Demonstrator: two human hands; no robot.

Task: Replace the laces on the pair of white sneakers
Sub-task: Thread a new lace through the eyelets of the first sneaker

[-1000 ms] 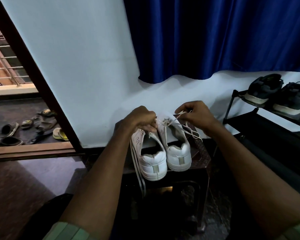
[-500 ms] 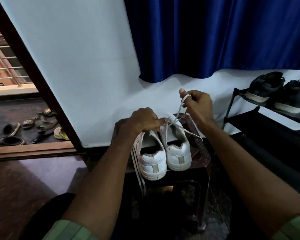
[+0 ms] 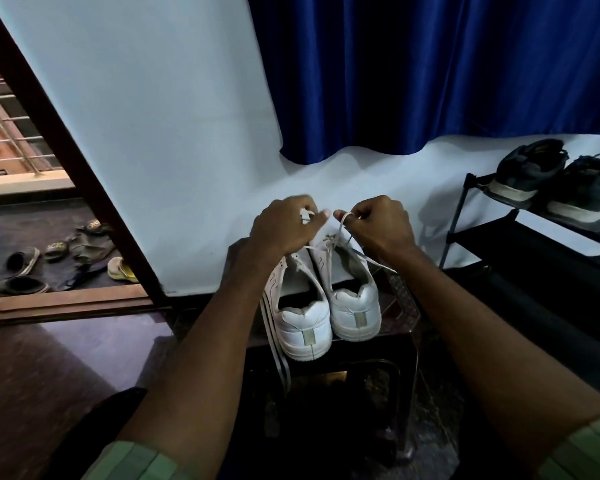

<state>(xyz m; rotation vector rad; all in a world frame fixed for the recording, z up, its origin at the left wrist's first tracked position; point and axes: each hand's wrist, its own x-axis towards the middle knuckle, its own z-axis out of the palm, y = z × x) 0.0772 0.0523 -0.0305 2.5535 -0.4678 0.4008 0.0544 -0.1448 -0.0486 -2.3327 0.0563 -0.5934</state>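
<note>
1. The lace (image 3: 340, 233) runs up from the right sneaker (image 3: 352, 299), its ends raised above the tongue.
2. The left hand (image 3: 284, 226) pinches one end; the right hand (image 3: 378, 225) grips the other, looped over a finger.
3. Both sneakers sit heels toward the camera on a dark stool (image 3: 406, 317); the left sneaker (image 3: 302, 323) looks unlaced.
4. Spare laces (image 3: 274, 344) hang off the stool's edge, so most of the job seems left.
5. Dark shoes (image 3: 551, 188) sit on a rack (image 3: 465, 216) well apart.

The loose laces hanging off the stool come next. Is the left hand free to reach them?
Probably not yet: the left hand pinches the lace above the sneakers; the hanging laces lie unblocked below its forearm.
</note>
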